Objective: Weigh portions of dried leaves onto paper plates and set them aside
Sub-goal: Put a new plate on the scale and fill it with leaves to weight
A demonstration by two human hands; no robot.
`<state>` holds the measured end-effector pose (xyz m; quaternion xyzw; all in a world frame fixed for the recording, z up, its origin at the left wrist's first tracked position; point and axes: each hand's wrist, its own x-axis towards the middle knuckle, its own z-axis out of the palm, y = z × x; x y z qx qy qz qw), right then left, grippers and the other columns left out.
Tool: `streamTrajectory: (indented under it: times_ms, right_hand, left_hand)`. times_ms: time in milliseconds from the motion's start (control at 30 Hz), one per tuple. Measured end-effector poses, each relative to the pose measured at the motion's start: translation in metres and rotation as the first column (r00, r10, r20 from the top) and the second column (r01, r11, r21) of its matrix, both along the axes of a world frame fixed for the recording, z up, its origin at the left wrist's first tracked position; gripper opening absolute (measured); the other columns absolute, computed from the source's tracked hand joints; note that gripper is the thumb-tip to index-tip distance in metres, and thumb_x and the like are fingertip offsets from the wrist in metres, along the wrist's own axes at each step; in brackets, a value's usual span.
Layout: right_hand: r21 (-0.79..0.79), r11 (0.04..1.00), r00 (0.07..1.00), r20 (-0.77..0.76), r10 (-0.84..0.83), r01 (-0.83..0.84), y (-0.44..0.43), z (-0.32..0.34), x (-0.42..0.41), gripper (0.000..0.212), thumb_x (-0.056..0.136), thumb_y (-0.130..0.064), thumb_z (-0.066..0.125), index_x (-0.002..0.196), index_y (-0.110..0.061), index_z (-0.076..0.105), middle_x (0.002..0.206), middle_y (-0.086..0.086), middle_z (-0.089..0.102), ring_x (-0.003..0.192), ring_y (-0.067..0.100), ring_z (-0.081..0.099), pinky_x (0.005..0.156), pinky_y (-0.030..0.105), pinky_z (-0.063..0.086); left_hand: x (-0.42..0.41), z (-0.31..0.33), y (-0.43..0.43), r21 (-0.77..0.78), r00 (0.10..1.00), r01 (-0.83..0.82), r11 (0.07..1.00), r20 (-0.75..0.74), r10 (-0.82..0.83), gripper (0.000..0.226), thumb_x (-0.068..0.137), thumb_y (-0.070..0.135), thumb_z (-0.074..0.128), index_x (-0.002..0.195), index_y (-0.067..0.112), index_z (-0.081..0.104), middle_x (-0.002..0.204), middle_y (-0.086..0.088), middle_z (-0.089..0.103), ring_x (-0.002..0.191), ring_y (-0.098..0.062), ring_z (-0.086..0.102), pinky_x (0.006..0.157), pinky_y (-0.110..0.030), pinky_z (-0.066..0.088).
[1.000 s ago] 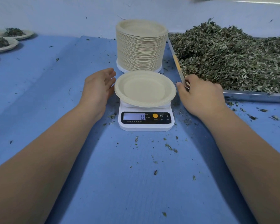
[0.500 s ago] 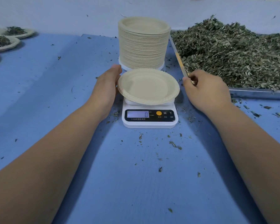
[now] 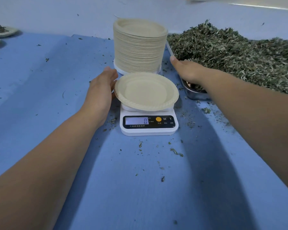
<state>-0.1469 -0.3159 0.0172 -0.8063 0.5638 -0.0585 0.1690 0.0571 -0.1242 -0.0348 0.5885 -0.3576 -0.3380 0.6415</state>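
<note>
Your left hand (image 3: 101, 90) lies straight-fingered against the rim of the empty plate (image 3: 146, 90) on the scale (image 3: 148, 130); the display reads 0. Your right hand (image 3: 188, 70) is spread palm down, holding nothing, at the tray (image 3: 194, 95) edge beside the dried leaves (image 3: 231, 53). This portion is not begun. Filled plates (image 3: 2, 30) sit far left, and a tall stack (image 3: 139, 47) remains.

You have even, fairly bright, cool light from overhead. Your forearms (image 3: 48, 163) cast broad, soft-edged shadows on the blue table (image 3: 140, 188), each on its inner side. The scale display (image 3: 136, 120) reads sharp and evenly lit. The dried leaves (image 3: 239, 52) smear into blur toward the right edge, and the wide lens stretches the corners
</note>
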Motion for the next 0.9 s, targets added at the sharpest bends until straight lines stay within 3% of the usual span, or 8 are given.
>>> streamTrajectory:
  times_ms: [100, 300, 433, 533, 633, 700, 800, 900]
  right_hand:
    - [0.021, 0.997, 0.997, -0.027, -0.078, 0.078, -0.015, 0.000, 0.006, 0.098, 0.090, -0.081, 0.000, 0.159, -0.016, 0.024, 0.167, 0.014, 0.013, 0.154, 0.034, 0.011, 0.122, 0.052, 0.012]
    - [0.250, 0.951, 0.979, 0.045, -0.198, 0.181, -0.022, -0.005, -0.007, 0.121, 0.068, -0.101, 0.012, 0.147, -0.018, 0.049, 0.154, 0.017, 0.042, 0.128, 0.036, 0.049, 0.097, 0.051, 0.033]
    - [0.249, 0.961, 0.993, -0.026, -0.118, 0.121, -0.016, 0.001, -0.015, 0.124, 0.064, -0.103, 0.014, 0.158, -0.023, 0.028, 0.167, 0.006, 0.018, 0.151, 0.032, 0.021, 0.116, 0.056, 0.019]
    - [0.198, 0.979, 0.992, -0.122, -0.024, 0.048, -0.005, 0.004, -0.022, 0.127, 0.065, -0.102, 0.007, 0.158, -0.018, 0.029, 0.167, 0.008, 0.020, 0.151, 0.034, 0.022, 0.119, 0.056, 0.018]
    - [0.217, 0.976, 0.992, -0.130, 0.004, 0.025, 0.005, 0.017, -0.027, 0.128, 0.062, -0.103, 0.013, 0.158, -0.019, 0.027, 0.165, 0.007, 0.026, 0.145, 0.034, 0.036, 0.107, 0.051, 0.040]
    - [0.283, 0.959, 0.995, -0.097, 0.014, 0.014, 0.009, 0.030, -0.033, 0.124, 0.062, -0.101, 0.022, 0.153, -0.018, 0.039, 0.153, 0.002, 0.041, 0.127, 0.031, 0.054, 0.083, 0.040, 0.055]
    - [0.095, 0.993, 0.982, -0.165, 0.089, -0.074, 0.010, 0.038, -0.042, 0.089, 0.092, -0.080, 0.025, 0.125, -0.009, 0.067, 0.122, 0.009, 0.065, 0.098, 0.029, 0.065, 0.074, 0.036, 0.053]
    - [-0.090, 0.990, 0.954, -0.289, 0.075, -0.105, 0.012, 0.026, -0.051, 0.081, 0.102, -0.066, 0.021, 0.129, -0.003, 0.065, 0.133, 0.024, 0.060, 0.122, 0.041, 0.057, 0.103, 0.046, 0.045]
  left_hand:
    - [0.004, -0.005, -0.003, -0.009, 1.000, -0.016, 1.000, -0.018, 0.016, 0.032, 0.094, 0.051, 0.042, 0.077, 0.036, 0.066, 0.100, 0.017, 0.066, 0.103, -0.002, 0.061, 0.109, -0.036, 0.047]
    - [-0.001, 0.001, -0.001, 0.003, 1.000, 0.001, 1.000, -0.011, 0.000, 0.033, 0.063, 0.062, 0.048, 0.079, 0.033, 0.048, 0.098, 0.007, 0.049, 0.095, -0.009, 0.047, 0.101, -0.041, 0.042]
    - [-0.001, 0.000, -0.002, 0.023, 1.000, -0.018, 1.000, -0.005, 0.019, 0.028, 0.074, 0.061, 0.043, 0.079, 0.034, 0.050, 0.097, 0.007, 0.051, 0.094, -0.009, 0.048, 0.106, -0.046, 0.042]
    - [0.000, 0.000, -0.002, 0.023, 0.999, -0.044, 0.999, -0.011, 0.044, 0.025, 0.079, 0.057, 0.042, 0.076, 0.034, 0.051, 0.096, 0.008, 0.052, 0.094, -0.010, 0.049, 0.109, -0.044, 0.041]
    - [-0.001, 0.001, -0.002, 0.020, 0.998, -0.056, 0.998, -0.015, 0.056, 0.021, 0.078, 0.053, 0.042, 0.074, 0.034, 0.051, 0.096, 0.009, 0.054, 0.095, -0.008, 0.050, 0.111, -0.044, 0.041]
    - [-0.002, -0.001, -0.002, 0.012, 0.997, -0.075, 0.997, -0.023, 0.076, 0.020, 0.086, 0.050, 0.043, 0.079, 0.037, 0.055, 0.102, 0.015, 0.059, 0.098, -0.005, 0.057, 0.109, -0.039, 0.042]
    - [-0.001, -0.001, -0.002, -0.019, 0.984, -0.148, 0.989, -0.099, 0.146, 0.017, 0.100, 0.039, 0.044, 0.101, 0.040, 0.061, 0.115, 0.020, 0.065, 0.108, 0.000, 0.064, 0.102, -0.030, 0.050]
    - [0.001, 0.002, 0.000, -0.022, 0.971, -0.190, 0.981, -0.151, 0.185, 0.014, 0.101, 0.034, 0.047, 0.099, 0.038, 0.060, 0.118, 0.014, 0.065, 0.109, -0.003, 0.065, 0.090, -0.026, 0.052]
